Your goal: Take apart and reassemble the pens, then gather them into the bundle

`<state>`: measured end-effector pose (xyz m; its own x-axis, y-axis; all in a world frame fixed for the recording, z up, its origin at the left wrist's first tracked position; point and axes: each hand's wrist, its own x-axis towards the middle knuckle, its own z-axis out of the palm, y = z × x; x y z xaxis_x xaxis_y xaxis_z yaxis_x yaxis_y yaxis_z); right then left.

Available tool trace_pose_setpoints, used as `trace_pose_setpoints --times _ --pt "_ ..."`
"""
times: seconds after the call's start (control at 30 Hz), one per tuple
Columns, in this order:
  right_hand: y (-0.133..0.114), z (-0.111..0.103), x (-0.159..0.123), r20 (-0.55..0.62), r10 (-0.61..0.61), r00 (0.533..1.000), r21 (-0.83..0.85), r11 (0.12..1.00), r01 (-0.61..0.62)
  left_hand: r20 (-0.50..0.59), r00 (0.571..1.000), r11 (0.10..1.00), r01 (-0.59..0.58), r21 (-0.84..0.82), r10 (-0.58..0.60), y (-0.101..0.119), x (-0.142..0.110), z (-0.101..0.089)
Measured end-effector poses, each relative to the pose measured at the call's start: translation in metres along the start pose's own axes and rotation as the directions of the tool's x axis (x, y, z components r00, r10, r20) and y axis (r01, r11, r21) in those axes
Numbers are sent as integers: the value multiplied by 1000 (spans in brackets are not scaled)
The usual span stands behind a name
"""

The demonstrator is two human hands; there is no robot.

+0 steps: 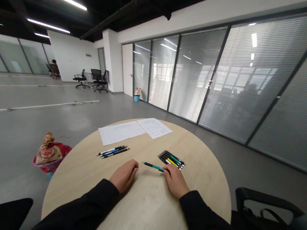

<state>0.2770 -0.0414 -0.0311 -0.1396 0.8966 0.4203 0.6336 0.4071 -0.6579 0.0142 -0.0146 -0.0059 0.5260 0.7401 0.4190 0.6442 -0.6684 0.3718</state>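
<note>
The right hand (175, 181) rests on a round pale wood table (142, 214), and its fingers (168, 173) close on the end of a thin green and black pen (153, 166). The pen lies nearly side to side and points left from the grip. Its tip is near the left hand (124, 175), which is curled up and holds nothing. Just past the grip sit green, yellow and black pens (171, 159). Past the left hand lie blue and black pens (112, 151). Farther on are two white paper sheets (121, 132).
</note>
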Motion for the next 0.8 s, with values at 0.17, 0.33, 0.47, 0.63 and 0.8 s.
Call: trace_pose_setpoints --times 0.17,0.33,0.47,0.63,0.8 --pt "0 1 0 5 -1 1000 4 1000 1 -51 993 990 99 -96 -104 1 2 -4" --pt "-1 0 0 3 -11 1000 19 1000 11 -79 975 966 189 -176 -206 4 4 -8" --pt "-2 1 -1 8 -16 1000 21 1000 15 -77 951 896 253 -364 -300 4 5 -8" --pt "-5 0 -1 17 -34 999 34 999 34 -19 902 647 294 -704 -430 -2 7 -3" --pt "-7 0 -2 29 -35 999 40 999 34 28 887 533 302 -791 -460 -7 9 0"
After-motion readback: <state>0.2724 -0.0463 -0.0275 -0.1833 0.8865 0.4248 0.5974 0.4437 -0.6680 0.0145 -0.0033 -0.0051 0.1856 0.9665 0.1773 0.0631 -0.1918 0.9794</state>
